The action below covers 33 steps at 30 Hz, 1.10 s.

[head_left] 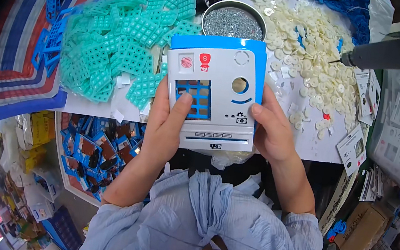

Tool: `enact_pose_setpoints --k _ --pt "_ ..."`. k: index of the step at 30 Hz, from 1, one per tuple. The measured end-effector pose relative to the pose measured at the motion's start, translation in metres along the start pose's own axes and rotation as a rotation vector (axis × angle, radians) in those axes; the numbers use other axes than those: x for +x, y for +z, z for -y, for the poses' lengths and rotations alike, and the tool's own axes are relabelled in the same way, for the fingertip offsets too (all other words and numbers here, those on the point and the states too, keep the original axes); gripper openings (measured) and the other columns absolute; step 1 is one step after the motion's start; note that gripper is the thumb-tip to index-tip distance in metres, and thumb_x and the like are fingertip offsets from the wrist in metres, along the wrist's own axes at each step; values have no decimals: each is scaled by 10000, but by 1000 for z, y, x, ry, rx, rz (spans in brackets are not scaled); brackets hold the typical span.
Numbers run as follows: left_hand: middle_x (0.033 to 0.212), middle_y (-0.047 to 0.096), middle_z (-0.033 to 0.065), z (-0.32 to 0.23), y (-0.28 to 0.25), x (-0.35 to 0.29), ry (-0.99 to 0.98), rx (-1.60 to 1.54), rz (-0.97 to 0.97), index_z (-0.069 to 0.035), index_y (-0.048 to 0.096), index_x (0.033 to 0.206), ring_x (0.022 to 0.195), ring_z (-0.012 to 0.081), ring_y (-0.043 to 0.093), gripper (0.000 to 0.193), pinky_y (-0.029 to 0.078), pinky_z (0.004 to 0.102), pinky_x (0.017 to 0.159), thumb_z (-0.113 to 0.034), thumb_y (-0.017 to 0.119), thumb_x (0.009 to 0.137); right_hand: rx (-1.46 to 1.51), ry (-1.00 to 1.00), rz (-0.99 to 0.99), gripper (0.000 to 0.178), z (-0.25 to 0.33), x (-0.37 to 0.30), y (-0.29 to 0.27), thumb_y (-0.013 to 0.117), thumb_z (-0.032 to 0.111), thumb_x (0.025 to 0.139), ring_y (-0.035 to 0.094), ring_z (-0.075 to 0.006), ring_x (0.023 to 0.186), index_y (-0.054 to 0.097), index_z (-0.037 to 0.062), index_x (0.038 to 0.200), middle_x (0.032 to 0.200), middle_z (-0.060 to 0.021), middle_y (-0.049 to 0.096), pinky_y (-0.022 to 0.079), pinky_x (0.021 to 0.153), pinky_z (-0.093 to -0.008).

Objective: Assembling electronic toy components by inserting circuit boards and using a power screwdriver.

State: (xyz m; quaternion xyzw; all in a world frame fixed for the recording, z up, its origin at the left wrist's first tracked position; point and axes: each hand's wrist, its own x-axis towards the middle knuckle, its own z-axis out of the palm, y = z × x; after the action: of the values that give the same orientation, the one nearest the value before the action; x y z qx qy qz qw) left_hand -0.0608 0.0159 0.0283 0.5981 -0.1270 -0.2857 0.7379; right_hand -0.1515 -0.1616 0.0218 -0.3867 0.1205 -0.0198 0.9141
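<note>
Both hands hold a white and blue plastic front panel of a toy safe (222,90) upright above the table's near edge. Its face has a grid window with blue bars, a round hole and a long slot near the bottom. My left hand (163,128) grips the left side, the thumb lying over the grid window. On the opposite edge, my right hand (278,133) has its thumb on the front, and its other fingers are mostly hidden behind. Teal rubber keypads (118,56) lie heaped to the left, and a round tin (204,20) of small screws stands just beyond the panel.
Cream plastic discs (316,44) spread across the right of the table. A dark powered screwdriver (383,54) juts in from the right above them. Printed cards (351,150) lie at the right edge. A bin (65,170) of blue parts sits below left.
</note>
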Motion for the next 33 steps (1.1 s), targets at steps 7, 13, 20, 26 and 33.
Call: enact_pose_setpoints --k 7,13,20,26,33 --pt "1385 418 172 -8 6 -1 97 -13 -54 16 97 1503 1193 221 501 598 414 328 993 -141 393 1008 -64 1 -32 551 -9 0 0 507 220 977 520 -197 1193 282 2 1430 1318 -140 506 432 991 -333" --pt "1354 474 184 -3 11 1 99 -8 -162 49 243 1460 1174 212 538 535 450 322 967 -170 378 991 -32 -12 5 610 -10 -2 2 518 159 925 488 -213 1231 246 1 1448 1353 -154 471 395 1033 -354" --pt "1378 470 167 3 -3 -5 84 -80 -146 42 229 1471 1199 192 520 534 405 326 1016 -91 419 990 -142 -14 138 751 -3 -10 5 547 15 859 410 -205 1297 117 15 1475 1414 -148 384 343 1069 -353" --pt "1378 468 177 6 -8 -5 45 -156 -147 68 252 1452 1219 213 511 517 396 338 1034 -59 401 974 -195 -74 162 727 -11 -13 12 540 33 886 383 -190 1306 106 0 1469 1416 -135 362 325 1077 -346" --pt "1367 477 184 6 -13 -14 8 -160 -173 83 277 1431 1221 219 509 495 382 345 1045 -58 397 972 -107 -33 181 735 -10 -12 17 512 0 884 359 -192 1330 76 -4 1476 1435 -142 338 300 1098 -346"
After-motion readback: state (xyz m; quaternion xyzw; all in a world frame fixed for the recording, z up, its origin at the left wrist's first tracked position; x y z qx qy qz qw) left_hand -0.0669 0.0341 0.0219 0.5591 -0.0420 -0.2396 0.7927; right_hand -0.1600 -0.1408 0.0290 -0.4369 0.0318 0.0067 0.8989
